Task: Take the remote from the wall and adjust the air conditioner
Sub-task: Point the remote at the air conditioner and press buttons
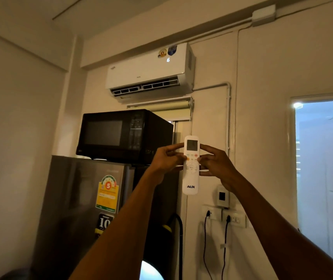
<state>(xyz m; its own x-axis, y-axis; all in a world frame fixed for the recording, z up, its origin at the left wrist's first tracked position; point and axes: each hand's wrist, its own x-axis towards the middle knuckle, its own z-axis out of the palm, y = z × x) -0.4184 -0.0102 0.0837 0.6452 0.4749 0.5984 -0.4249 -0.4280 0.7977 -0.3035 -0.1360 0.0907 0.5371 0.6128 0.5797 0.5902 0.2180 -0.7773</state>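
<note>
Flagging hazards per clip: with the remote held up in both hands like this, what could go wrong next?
1. Left hand and right hand pinch the AUX remote only at its edges; it could slip and fall.
2. Fingers crowd the buttons, so a wrong press is likely.
3. The remote points upright, maybe missing the air conditioner.

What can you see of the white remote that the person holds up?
The remote is a slim white plastic bar, upright, facing the camera. It has a small grey screen on top, round buttons below and the black letters AUX near the bottom. The left hand and the right hand grip its sides; thumbs rest on buttons.
</note>
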